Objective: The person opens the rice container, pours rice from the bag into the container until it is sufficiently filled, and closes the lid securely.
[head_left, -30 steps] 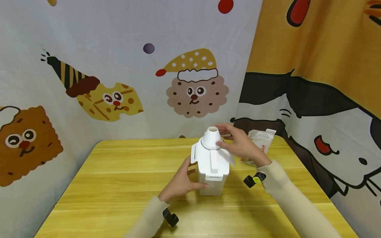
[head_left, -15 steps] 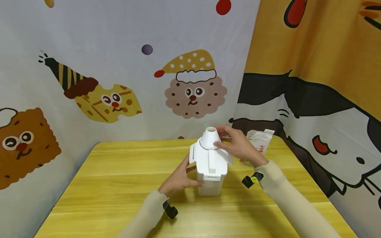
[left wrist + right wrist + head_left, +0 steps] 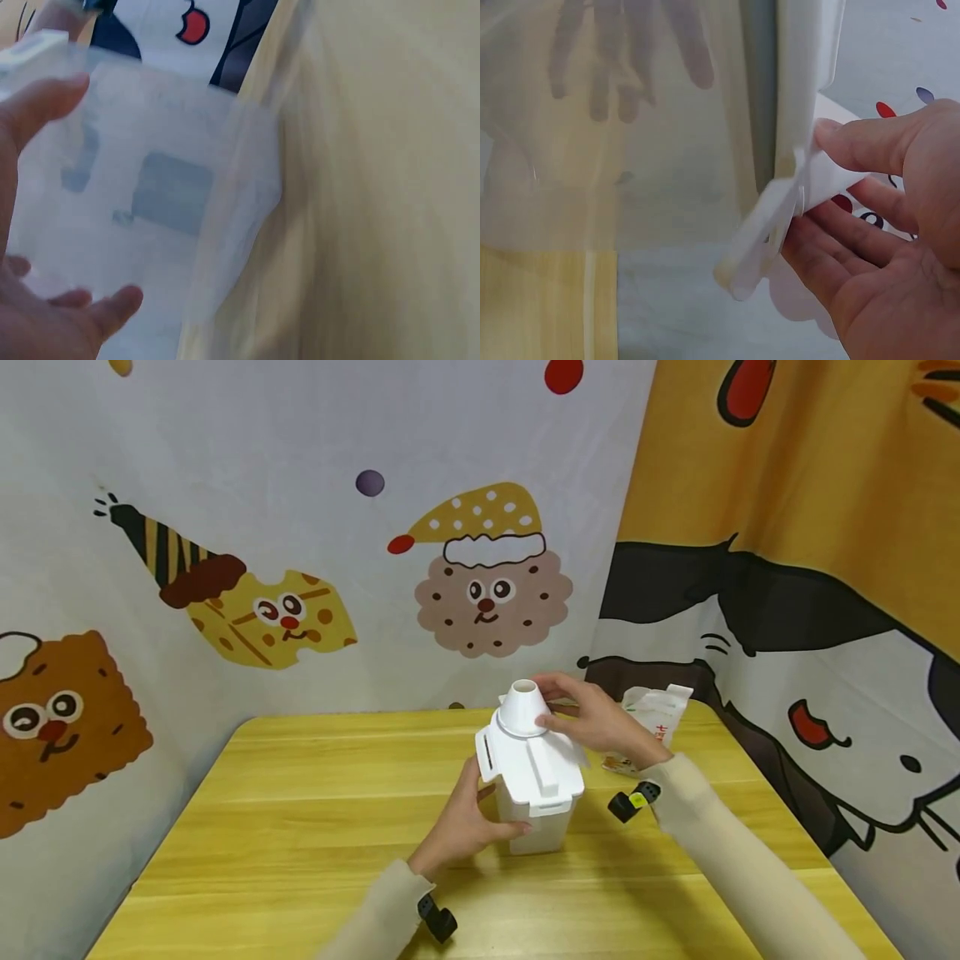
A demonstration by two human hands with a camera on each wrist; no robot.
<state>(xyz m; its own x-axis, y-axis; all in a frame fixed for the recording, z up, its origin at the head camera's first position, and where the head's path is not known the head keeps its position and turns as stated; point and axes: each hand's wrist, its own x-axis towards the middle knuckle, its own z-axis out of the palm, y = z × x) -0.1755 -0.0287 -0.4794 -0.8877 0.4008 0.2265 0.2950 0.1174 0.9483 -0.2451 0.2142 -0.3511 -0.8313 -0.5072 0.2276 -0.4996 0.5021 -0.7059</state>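
Observation:
A clear plastic storage container (image 3: 538, 833) with a white lid (image 3: 517, 758) stands upright on the table. A white cone-shaped spout (image 3: 522, 708) rises from the lid, behind a raised bar. My left hand (image 3: 467, 822) grips the body, thumb on the front and fingers around the left side. Through the container's frosted wall (image 3: 630, 195), those fingers show in the right wrist view. My right hand (image 3: 592, 714) holds the back of the lid, thumb near the cone's base. In the right wrist view its fingers reach beside a hinged side flap (image 3: 754, 232) that stands away from the body.
Behind my right hand, a white printed bag (image 3: 663, 706) stands at the table's back right. The wooden table (image 3: 300, 793) meets a cartoon-printed curtain (image 3: 315, 527) along its back edge.
The container has turned slightly, so the lid's bar now slants and the cone has shifted left. A flap at the back has come into view. Both hands keep their hold.

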